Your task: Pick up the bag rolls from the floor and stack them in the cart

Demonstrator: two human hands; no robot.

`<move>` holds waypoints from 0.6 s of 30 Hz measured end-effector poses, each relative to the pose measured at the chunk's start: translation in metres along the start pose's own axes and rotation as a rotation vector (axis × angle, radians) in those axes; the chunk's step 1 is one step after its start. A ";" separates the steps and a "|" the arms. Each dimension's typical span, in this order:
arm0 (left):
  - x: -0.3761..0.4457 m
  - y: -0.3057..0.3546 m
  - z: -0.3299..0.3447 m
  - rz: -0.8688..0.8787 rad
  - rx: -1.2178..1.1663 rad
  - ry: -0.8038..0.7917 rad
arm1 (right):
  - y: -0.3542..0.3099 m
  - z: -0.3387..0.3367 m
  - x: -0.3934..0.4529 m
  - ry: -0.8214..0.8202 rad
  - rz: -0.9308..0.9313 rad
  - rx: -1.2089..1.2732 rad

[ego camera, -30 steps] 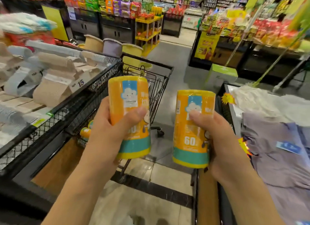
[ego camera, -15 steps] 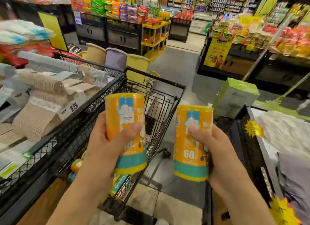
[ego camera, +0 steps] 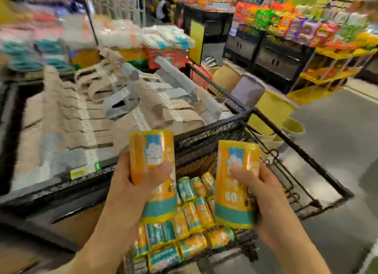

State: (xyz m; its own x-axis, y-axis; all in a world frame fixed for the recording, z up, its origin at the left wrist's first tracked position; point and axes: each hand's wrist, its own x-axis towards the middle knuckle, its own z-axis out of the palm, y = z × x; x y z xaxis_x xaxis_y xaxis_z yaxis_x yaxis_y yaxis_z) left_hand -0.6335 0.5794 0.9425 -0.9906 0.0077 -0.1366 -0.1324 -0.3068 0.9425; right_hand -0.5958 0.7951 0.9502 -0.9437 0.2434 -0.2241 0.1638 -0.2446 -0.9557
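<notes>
My left hand grips an upright orange-and-teal bag roll. A second, matching bag roll stands upright in my right hand. Both rolls hang over the black wire cart, above its near end. Several more bag rolls lie stacked on their sides in the cart's basket, directly below and between my hands. The picture is blurred by motion.
A black mesh display bin full of folded beige and grey cloths stands left of the cart, touching it. Yellow and purple buckets stand beyond the cart. Snack shelves line the back right, with grey floor on the right.
My view has swung left and down, so the cart's inside with its stacked rolls now shows. Both hands still hold their rolls and have come over the basket.
</notes>
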 end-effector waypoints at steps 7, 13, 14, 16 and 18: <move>0.012 -0.031 -0.021 -0.004 0.037 0.287 | 0.028 0.017 0.065 -0.223 0.144 -0.094; 0.010 -0.070 -0.046 -0.103 0.118 0.421 | 0.071 0.028 0.092 -0.319 0.228 -0.179; 0.012 -0.078 -0.048 -0.123 0.143 0.441 | 0.080 0.029 0.096 -0.326 0.241 -0.203; 0.017 -0.094 -0.051 -0.163 0.175 0.490 | 0.101 0.031 0.105 -0.341 0.273 -0.254; 0.027 -0.113 -0.056 -0.202 0.204 0.518 | 0.125 0.036 0.114 -0.343 0.307 -0.323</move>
State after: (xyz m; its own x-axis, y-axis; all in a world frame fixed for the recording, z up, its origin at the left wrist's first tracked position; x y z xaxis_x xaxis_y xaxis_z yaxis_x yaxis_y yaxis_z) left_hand -0.6433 0.5611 0.8150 -0.8055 -0.4349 -0.4025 -0.3719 -0.1578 0.9148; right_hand -0.6932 0.7589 0.8121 -0.8694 -0.1262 -0.4777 0.4744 0.0570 -0.8785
